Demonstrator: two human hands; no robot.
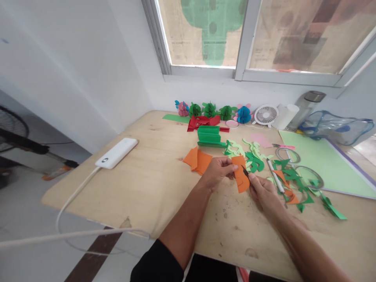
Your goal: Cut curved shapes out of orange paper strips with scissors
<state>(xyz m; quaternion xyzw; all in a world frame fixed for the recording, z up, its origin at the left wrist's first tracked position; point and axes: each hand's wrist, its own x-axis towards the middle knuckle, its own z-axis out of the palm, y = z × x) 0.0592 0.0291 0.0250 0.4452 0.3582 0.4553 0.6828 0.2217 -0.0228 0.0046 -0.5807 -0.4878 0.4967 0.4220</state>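
Note:
Between thumb and fingers, my left hand (221,171) pinches a piece of orange paper (239,180) that has curved lines drawn on it and a rounded edge. My right hand (262,191) is closed around a pair of scissors (244,171), whose dark blades lie against the paper's right side. The scissor handles are hidden in the fingers. More orange paper pieces (200,161) rest on the table left of my left hand. Beyond the hands are cut light green shapes (234,149) and dark green shapes (255,162).
Green and orange scraps (293,180) and a white pen (275,176) lie to the right, near a light green sheet (331,164). Folded green paper (209,136), red pieces (202,122), honeycomb paper figures (210,110) and a small fan (266,115) are behind. A power bank (116,153) sits left.

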